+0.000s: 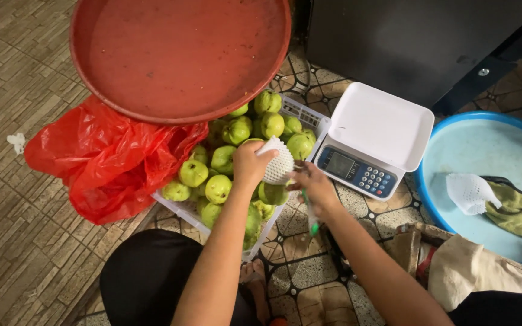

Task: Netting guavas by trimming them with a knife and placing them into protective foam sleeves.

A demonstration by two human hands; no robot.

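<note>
Head view, looking down: the left hand [250, 164] is closed around a fruit wrapped in a white foam net [277, 160], held just above the white crate [309, 115]. The right hand [314, 186] touches the net's edge with its fingertips and also grips a green-tipped pen [310, 216] that points down toward the tiled floor.

The crate holds about twenty green guavas [225, 158], heaped loosely. One red round tray [179, 54] sits over the crate's far corner. One crumpled red plastic bag [107, 157] lies beside the crate on the left.

To the right stands one white scale [377, 124] with a dark blue keypad panel. Beyond it, one blue basin [490, 151] holds a second foam net [469, 192] and an olive-green cloth [521, 212], touching each other.
</note>
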